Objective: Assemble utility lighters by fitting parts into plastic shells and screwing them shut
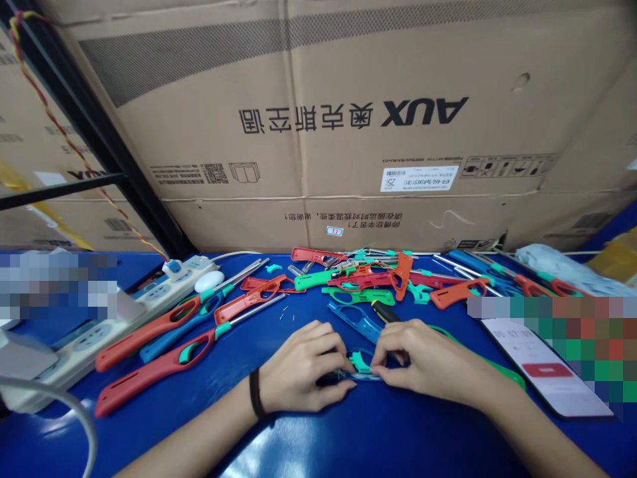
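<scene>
Blue bench (348,438) pushed against a wall of big cardboard boxes (348,99). Both hands sit low centre, close together, fingers curled down onto one small piece between them. Left hand (301,365) is closed in a pinch on the dark left end of a blue lighter shell (365,376), knuckles up, a black band (255,393) on the wrist. Right hand (423,358) pinches the right end of the same shell, fingertips pressed together just beside a teal trigger (359,362) that sits on the shell in the gap between the two hands. The shell lies flat on the bench, long axis running left to right, hand to hand, so each hand has one end and neither is nearer. Can't tell whether the trigger is seated or only resting there.

Just beyond the right hand's knuckles: a black-and-yellow screwdriver handle (385,311) and a loose blue shell half (353,318). Further out from both hands, a heap of red, green and blue lighter parts (378,275). Out past the left hand, finished red lighters (154,368) lie angled, then a white power strip (149,295). Off the right forearm, a phone (545,372) lies face up.
</scene>
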Demonstrator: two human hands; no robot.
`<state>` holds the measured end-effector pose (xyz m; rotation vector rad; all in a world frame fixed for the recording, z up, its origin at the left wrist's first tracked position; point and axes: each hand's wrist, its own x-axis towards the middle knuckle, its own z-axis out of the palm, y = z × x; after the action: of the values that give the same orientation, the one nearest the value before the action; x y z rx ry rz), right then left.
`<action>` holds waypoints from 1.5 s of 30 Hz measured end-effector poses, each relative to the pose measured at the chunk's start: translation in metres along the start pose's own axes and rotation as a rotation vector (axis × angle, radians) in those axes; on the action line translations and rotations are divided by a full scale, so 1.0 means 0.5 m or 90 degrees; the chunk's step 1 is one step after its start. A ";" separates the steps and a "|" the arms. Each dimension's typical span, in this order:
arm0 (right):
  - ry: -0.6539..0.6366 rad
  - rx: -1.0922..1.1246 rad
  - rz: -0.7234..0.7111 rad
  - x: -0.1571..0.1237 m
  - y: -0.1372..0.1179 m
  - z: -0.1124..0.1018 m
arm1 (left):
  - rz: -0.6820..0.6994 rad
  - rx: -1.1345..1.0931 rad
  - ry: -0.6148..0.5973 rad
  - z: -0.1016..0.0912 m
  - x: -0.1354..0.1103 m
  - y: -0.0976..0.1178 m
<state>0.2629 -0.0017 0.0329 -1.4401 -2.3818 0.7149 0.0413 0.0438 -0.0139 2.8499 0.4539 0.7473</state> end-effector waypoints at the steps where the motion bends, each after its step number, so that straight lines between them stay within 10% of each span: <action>1: -0.003 0.000 0.001 0.000 0.000 0.000 | 0.003 0.000 -0.006 0.000 0.000 0.001; 45: 0.020 -0.024 -0.046 -0.001 0.015 0.025 | 0.032 -0.073 -0.093 -0.023 -0.001 -0.012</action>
<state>0.2631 -0.0023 0.0184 -1.3624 -2.4211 0.6284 0.0338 0.0501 -0.0054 2.7928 0.3088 0.5479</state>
